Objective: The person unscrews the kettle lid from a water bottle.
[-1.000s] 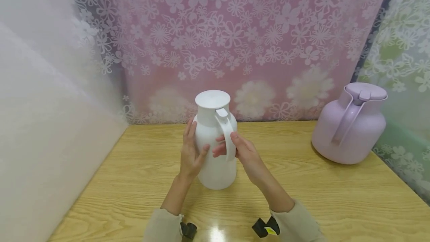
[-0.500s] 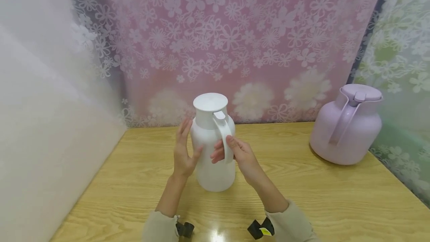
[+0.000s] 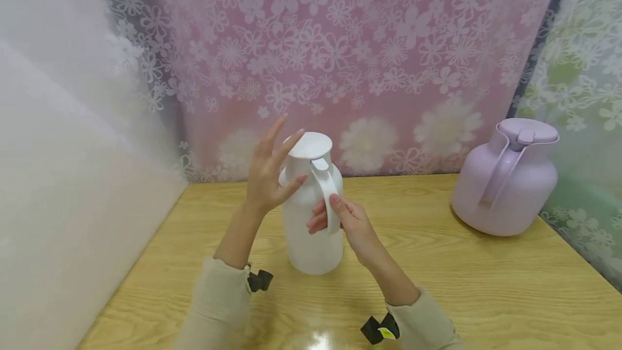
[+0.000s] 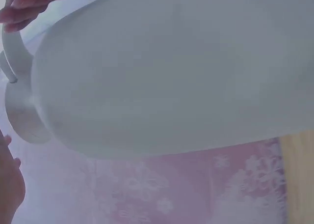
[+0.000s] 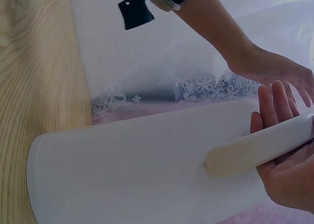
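Note:
A white thermos jug (image 3: 311, 215) stands upright on the table, its round lid (image 3: 312, 145) in place and its handle (image 3: 326, 193) facing the person. The right hand (image 3: 352, 226) grips this handle, thumb in front and fingers passing through the gap; the right wrist view shows the fingers (image 5: 277, 103) behind the handle. Raised at the jug's upper left, the left hand (image 3: 267, 172) has its fingers spread beside the lid and neck. In the left wrist view the left hand (image 4: 10, 184) appears apart from the jug. Whether it touches the lid in the head view is hard to tell.
A lilac jug (image 3: 505, 188) with a lid and handle stands at the table's right side. Flowered pink sheeting (image 3: 340, 69) hangs along the table's back edge, and a pale panel (image 3: 73, 166) borders the left. Black wrist mounts (image 3: 379, 329) sit near both sleeves.
The left hand has come off the jug's left side and moved up to lid height, fingers spreading. The right hand keeps its grip on the handle, and the jug stays in place.

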`<state>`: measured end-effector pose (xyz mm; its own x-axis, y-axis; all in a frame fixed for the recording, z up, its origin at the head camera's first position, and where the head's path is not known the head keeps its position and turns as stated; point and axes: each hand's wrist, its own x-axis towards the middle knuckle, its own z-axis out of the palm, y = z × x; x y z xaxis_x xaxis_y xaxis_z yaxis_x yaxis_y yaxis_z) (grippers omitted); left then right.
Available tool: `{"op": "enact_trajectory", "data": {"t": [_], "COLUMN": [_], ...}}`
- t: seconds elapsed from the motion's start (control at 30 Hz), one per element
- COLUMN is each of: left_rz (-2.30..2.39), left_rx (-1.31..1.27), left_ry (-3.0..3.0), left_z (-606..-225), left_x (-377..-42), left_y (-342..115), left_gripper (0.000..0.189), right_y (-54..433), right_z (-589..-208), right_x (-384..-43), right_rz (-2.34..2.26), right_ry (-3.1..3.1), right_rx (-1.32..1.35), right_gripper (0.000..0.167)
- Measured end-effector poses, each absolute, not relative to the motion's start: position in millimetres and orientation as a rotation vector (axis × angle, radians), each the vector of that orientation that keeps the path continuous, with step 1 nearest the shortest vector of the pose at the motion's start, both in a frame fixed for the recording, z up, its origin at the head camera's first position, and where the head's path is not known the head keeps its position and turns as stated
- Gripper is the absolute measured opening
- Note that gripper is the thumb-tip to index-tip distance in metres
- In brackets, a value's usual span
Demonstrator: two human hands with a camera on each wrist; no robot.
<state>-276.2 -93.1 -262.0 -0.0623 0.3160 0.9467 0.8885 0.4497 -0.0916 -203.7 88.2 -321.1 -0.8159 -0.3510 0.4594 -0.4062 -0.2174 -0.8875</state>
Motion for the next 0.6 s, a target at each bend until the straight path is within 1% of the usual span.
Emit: {"op": "enact_trajectory", "data": {"t": [0.13,0.23,0.43,0.6], "left_rz": [-0.494,-0.385,-0.298,-0.312], "left_rx": [-1.204,-1.283,-1.345,-1.293], "left_ry": [-1.677,-1.784,-2.019,-2.151], "left_z": [-233,-221,-218,-220], "left_x": [-284,-291,-298,-294], "left_y": [-82,-74,-69,-69], "left_gripper": [0.064,0.071,0.083,0.087], "right_y": [89,89,87,87], "right_z": [-320,-320,-322,-323], "right_x": [-205,-206,-206,-205], "right_rz": [2.216,2.206,2.209,2.203], "right_ry": [-1.963,-1.973,-1.964,-1.972], "right_rx": [0.933,0.917,0.932,0.918], "right_gripper": [0.046,0.046,0.044,0.045]}}
